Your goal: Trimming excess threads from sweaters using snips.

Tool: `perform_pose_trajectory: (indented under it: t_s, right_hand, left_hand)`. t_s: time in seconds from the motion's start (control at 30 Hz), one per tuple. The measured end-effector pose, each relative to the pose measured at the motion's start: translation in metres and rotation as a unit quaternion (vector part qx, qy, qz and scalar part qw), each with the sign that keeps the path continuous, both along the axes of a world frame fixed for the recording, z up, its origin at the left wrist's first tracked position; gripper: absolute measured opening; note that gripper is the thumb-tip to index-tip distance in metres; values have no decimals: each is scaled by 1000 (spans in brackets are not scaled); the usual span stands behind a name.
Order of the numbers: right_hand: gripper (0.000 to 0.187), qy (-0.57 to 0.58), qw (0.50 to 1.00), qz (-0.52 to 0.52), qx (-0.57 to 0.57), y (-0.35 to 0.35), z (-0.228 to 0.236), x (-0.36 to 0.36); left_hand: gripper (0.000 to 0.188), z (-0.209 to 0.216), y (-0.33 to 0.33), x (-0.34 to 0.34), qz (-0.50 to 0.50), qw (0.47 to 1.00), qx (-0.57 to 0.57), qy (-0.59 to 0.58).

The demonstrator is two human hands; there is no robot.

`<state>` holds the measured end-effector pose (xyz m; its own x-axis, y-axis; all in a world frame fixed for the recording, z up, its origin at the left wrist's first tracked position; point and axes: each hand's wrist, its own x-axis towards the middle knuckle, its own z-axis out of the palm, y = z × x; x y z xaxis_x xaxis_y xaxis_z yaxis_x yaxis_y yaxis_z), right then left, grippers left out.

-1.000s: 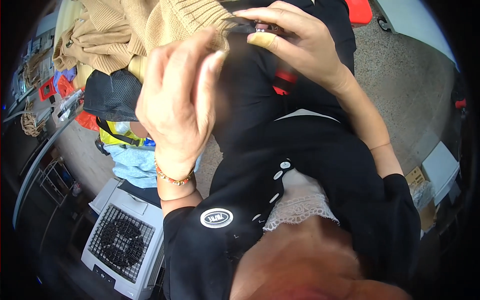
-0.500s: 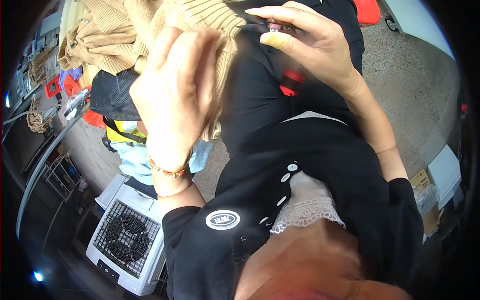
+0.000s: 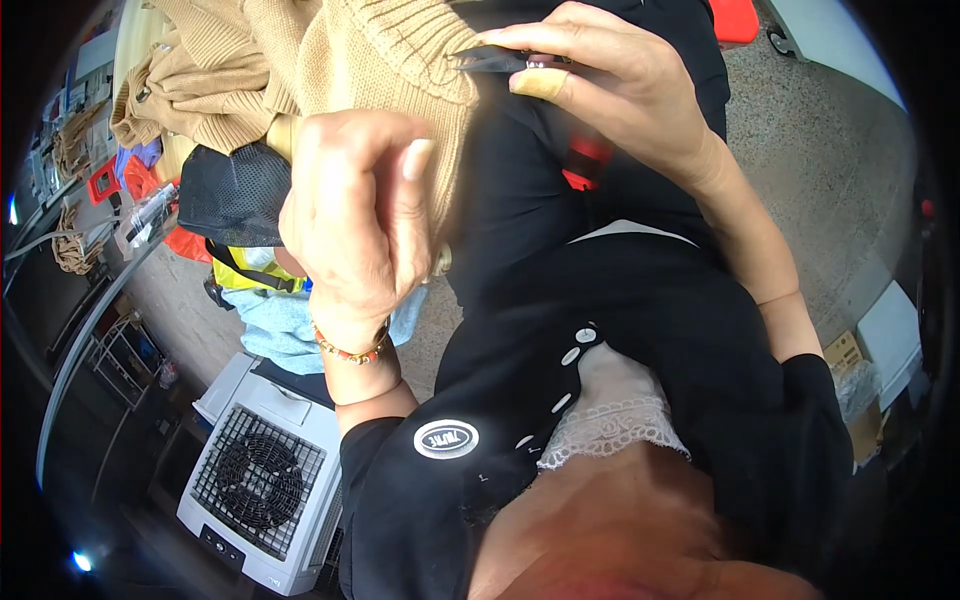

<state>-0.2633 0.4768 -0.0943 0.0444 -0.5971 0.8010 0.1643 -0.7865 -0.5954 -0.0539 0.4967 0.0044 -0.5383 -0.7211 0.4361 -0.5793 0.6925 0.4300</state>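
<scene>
A tan knitted garment (image 3: 360, 60) with a ribbed band lies over my lap and a surface at the upper left. My left hand (image 3: 355, 200) is over it, fingers curled in and thumb tip showing. Whatever those fingers hold, if anything, is hidden. My right hand (image 3: 610, 85) grips thread snips (image 3: 492, 60) between thumb and fingers. Their dark pointed blades reach left to the edge of the ribbed band. Below this hand shows a blurred red part (image 3: 585, 160), seemingly the rear end of the snips.
A black mesh bag (image 3: 235, 195) lies left of my left hand, above light blue cloth (image 3: 270, 325). A grey-white air cooler (image 3: 265, 470) stands on the floor at lower left. Cardboard and plastic wrap (image 3: 855, 385) are at right. A red object (image 3: 735, 22) is at the top.
The snips' blades have turned into clearer view beside the ribbed band. My left hand has shifted down and turned, so its thumb tip now shows.
</scene>
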Motion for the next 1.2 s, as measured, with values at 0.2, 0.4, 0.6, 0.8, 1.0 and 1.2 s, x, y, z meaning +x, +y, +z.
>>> perform_pose_trajectory:
  t_s: [0.2, 0.4, 0.6, 0.8, 1.0, 1.2]
  right_hand:
    - [29, 151, 945, -14, 290, 24, 43, -13]
    - [27, 143, 942, -2, 302, 24, 38, -13]
    - [27, 163, 946, -14, 281, 21, 40, -14]
    - [25, 162, 948, -17, 275, 20, 39, -12]
    - [24, -38, 993, 65, 86, 3, -5, -4]
    - [30, 115, 936, -44, 329, 26, 41, -15]
  left_hand:
    - [17, -4, -1, 1, -11, 997, -39, -68]
    - [18, 0, 5, -1, -3, 996, -12, -87]
    - [18, 1, 5, -1, -3, 995, -16, -98]
    - [18, -4, 4, 0, 0, 996, -34, -84]
    - [19, -2, 17, 2, 28, 998, -4, -52]
    - [20, 12, 44, 13, -4, 1000, -1, 30]
